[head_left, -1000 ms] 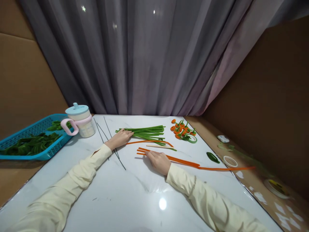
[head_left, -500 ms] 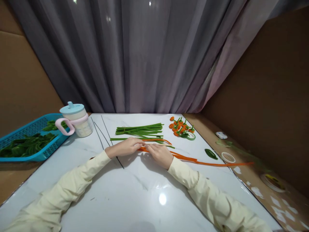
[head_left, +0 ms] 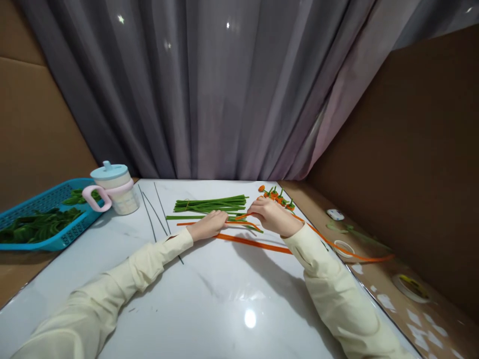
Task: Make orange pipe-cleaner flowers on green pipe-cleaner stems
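Observation:
My left hand (head_left: 210, 223) rests on the white table (head_left: 209, 294), fingers closed over a single green pipe cleaner (head_left: 179, 217) and the ends of orange ones (head_left: 254, 243). My right hand (head_left: 272, 215) is lifted a little to its right, pinching one orange pipe cleaner (head_left: 348, 253) that trails off past the table's right edge. A bundle of green pipe cleaners (head_left: 209, 204) lies just behind both hands. A heap of small orange and green flower pieces (head_left: 276, 195) sits behind my right hand, partly hidden by it.
A blue basket (head_left: 45, 227) of green leaf shapes stands at the left, with a lidded cup with a pink handle (head_left: 112, 188) beside it. Thin dark wires (head_left: 154, 214) lie near the cup. Tape rolls (head_left: 343, 248) and scraps lie on the brown board at the right. A grey curtain hangs behind.
My right hand has risen and moved right and away, drawing one orange pipe cleaner up with it. My left hand shifted slightly right and stays down on the strands.

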`<state>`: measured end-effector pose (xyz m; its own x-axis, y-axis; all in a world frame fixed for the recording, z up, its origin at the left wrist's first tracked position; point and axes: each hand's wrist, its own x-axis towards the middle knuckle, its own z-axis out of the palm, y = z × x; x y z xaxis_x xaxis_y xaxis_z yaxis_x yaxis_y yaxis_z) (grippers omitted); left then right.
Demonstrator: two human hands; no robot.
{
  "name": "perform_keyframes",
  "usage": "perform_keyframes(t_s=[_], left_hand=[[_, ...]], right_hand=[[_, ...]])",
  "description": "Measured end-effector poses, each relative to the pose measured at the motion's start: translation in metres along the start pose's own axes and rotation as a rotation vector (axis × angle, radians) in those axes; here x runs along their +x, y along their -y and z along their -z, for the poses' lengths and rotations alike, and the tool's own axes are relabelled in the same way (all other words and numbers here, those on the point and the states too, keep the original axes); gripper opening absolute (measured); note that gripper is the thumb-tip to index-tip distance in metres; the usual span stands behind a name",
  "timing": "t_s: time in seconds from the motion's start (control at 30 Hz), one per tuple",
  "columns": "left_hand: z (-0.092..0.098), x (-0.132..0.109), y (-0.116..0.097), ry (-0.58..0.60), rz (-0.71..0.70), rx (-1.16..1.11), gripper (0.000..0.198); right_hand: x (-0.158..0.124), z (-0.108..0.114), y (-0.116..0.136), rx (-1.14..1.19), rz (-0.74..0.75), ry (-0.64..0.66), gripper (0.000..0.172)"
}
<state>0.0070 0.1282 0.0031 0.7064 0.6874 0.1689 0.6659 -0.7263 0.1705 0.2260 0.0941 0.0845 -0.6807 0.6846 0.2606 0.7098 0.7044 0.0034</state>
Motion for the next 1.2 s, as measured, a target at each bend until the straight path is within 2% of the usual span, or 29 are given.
perform_keyframes(t_s=[0.07,0.23,0.3,0.4,0.5,0.63,0.83,0.97,1.07,1.2], left_hand=[[0.014,-0.006,-0.003,-0.019,0.004,0.008,0.014],[0.049,-0.010,0.000,-0.114,0.017,-0.001,0.024],[0.052,-0.008,0.007,-0.120,0.022,-0.007,0.025],[0.041,-0.006,0.017,-0.102,0.052,-0.044,0.028],[0.021,-0.008,0.025,-0.069,0.074,-0.090,0.029],[0.008,-0.016,0.030,-0.024,0.059,-0.142,0.024],[0.015,-0.023,0.031,0.007,-0.004,-0.212,0.031],[0.014,-0.023,0.034,0.049,-0.082,-0.246,0.037],[0.012,-0.022,0.038,0.056,-0.073,-0.221,0.035],[0.015,-0.019,0.038,0.016,-0.041,-0.163,0.031]], right_hand=[[-0.003,0.012,0.000,-0.078,0.045,-0.121,0.021],[-0.007,0.067,0.002,-0.350,0.095,-0.612,0.020],[-0.004,0.091,0.002,-0.421,0.033,-0.749,0.021],[0.003,0.119,0.003,-0.506,-0.060,-0.854,0.024],[0.006,0.128,0.005,-0.500,-0.145,-0.891,0.024],[0.002,0.114,0.013,-0.389,-0.174,-0.917,0.020],[-0.007,0.095,0.023,-0.184,-0.164,-0.938,0.018],[-0.013,0.098,0.022,-0.072,-0.220,-0.946,0.018],[-0.021,0.102,0.018,-0.012,-0.274,-0.932,0.017],[-0.035,0.107,0.013,0.037,-0.345,-0.975,0.016]])
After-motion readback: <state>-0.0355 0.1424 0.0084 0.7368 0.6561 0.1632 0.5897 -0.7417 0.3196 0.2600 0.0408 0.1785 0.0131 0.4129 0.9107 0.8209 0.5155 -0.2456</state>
